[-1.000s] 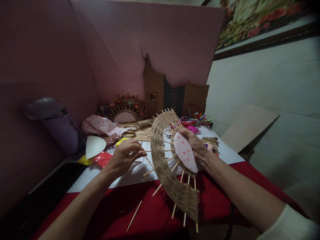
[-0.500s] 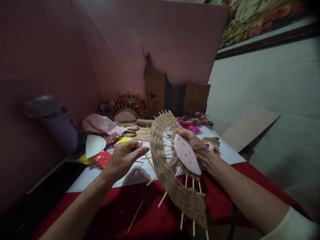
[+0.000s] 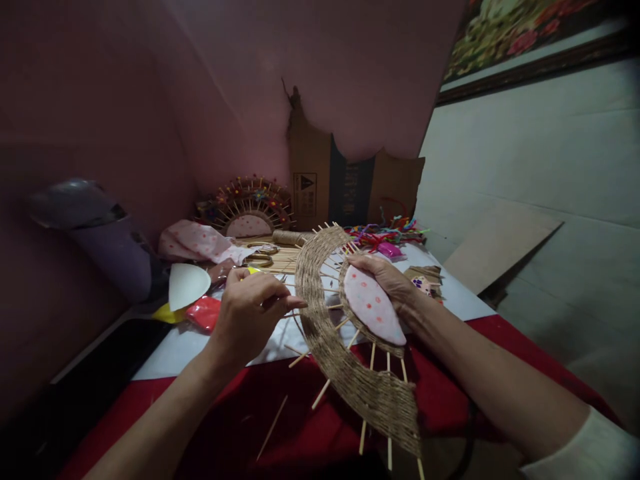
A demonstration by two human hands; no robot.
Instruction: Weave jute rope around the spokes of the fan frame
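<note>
My right hand (image 3: 385,283) grips the fan (image 3: 320,320) by its padded centre (image 3: 373,300); left hand (image 3: 253,307), fingers narrow beside the woven band (image 3: 315,280), contents unclear. Edge work, likely; next needs steadiness.

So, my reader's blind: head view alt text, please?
A right hand holds a semicircular brown twine-and-stick weaving by its red-dotted pale fabric centre; left hand at its outer edge. Behind stands a similar flower-decorated piece.

Woven twine fan (image 3: 320,327), half-round, held tilted
</note>
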